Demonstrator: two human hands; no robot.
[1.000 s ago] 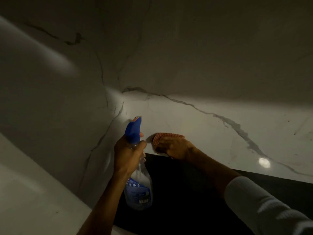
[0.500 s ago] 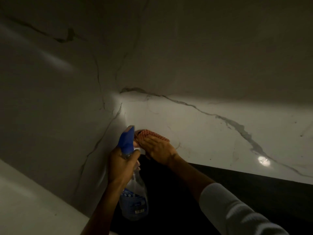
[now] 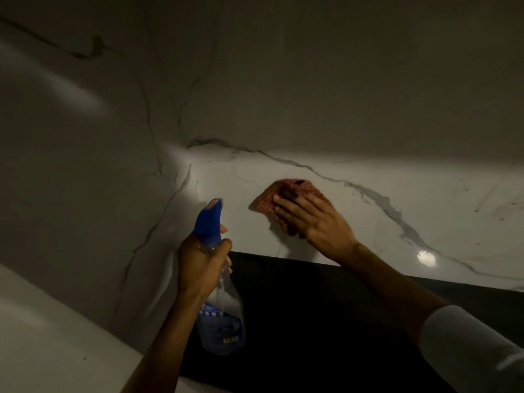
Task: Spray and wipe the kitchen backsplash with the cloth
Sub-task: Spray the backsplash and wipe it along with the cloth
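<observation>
Dim light; a bright band falls across the lower backsplash [image 3: 368, 222], white marble with grey veins, meeting a second wall at a corner on the left

Left hand [image 3: 202, 268] wrapped closed around the neck of the spray bottle [image 3: 219, 316], one fingertip showing just past the blue trigger head [image 3: 209, 222]. Bottle's long axis runs near upright, leaning slightly: clear body and blue label low, over the dark table [image 3: 326, 321], head uppermost. Nozzle tip points up and away toward the backsplash near the corner, not touching it

Right hand [image 3: 317, 222] flat, fingers spread, pressing the cloth [image 3: 265, 201] against the lit part of the backsplash, to the right of the bottle head and a little above the table's back edge. Cloth is red-orange with a checked weave, bunched under the fingers, its free corner sticking out to the left. White sleeve [image 3: 467, 350] on the right forearm, pushed back from the wrist

Small round glare spot [image 3: 426, 257] on the backsplash, low right
</observation>
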